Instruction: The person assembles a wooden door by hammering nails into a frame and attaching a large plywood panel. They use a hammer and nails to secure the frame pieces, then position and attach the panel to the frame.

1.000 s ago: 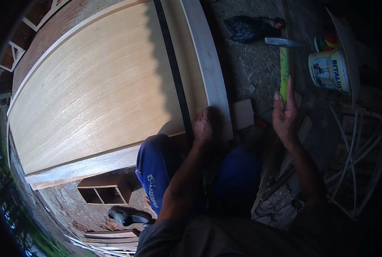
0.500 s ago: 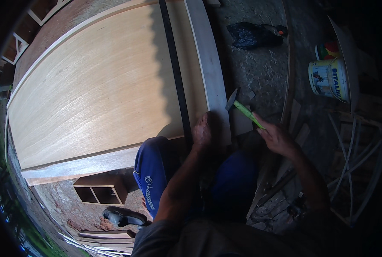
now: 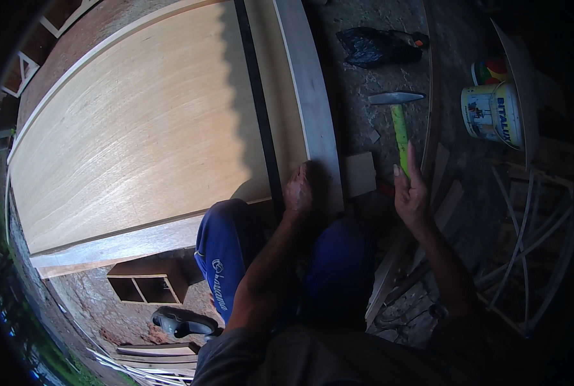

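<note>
My right hand (image 3: 413, 198) grips the lower part of a hammer's (image 3: 399, 125) bright green handle. The dark metal head is up, to the right of a large wooden panel (image 3: 151, 122) and apart from it. My left hand (image 3: 298, 192) is closed at the near right corner, its fingertips against the inner edge of the panel's pale border board (image 3: 314, 96). Whatever those fingers pinch is too small or shaded to make out. A dark strip (image 3: 256, 90) runs lengthwise across the panel, just left of this hand.
A black plastic bag (image 3: 380, 48) lies on the floor beyond the hammer. Paint buckets (image 3: 489, 114) stand at the right near a leaning board. Wooden strips (image 3: 441, 212) lie right of my legs. A small two-compartment box (image 3: 146, 288) and a dark shoe (image 3: 182, 321) are at the lower left.
The hammer has swung up and right, away from the border board, its handle now nearly upright in the picture. My left hand stays at the same corner.
</note>
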`<state>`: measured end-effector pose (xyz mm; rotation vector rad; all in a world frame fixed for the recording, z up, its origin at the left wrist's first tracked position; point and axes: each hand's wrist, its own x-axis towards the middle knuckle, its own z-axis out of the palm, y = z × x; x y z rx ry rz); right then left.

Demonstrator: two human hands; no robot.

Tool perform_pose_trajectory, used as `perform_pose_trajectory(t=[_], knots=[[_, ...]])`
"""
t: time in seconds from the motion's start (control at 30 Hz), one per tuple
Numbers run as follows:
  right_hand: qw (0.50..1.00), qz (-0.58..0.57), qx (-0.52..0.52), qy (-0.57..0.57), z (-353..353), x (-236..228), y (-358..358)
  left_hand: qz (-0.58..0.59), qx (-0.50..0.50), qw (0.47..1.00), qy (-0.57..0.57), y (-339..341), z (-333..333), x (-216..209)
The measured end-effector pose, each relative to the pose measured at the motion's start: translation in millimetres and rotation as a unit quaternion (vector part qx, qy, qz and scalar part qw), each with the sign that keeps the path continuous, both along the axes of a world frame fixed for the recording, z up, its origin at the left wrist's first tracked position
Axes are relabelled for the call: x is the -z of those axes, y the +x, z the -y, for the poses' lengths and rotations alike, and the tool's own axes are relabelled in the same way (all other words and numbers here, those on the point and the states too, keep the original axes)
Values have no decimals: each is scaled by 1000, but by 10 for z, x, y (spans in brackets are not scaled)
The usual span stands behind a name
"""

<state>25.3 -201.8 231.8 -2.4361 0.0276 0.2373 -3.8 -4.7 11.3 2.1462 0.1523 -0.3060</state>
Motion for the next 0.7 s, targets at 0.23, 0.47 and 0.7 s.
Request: perform_pose_trajectory(t=[0.23, 0.47, 0.7], knots=[[995, 63, -83, 7, -11, -199, 197, -48, -7, 999, 6, 24, -41, -142], [976, -126, -167, -67, 28, 9, -85, 40, -6, 999, -26, 39, -3, 137], [975, -156, -141, -78, 57, 233, -531, -13, 0, 999, -41, -39, 51, -86]])
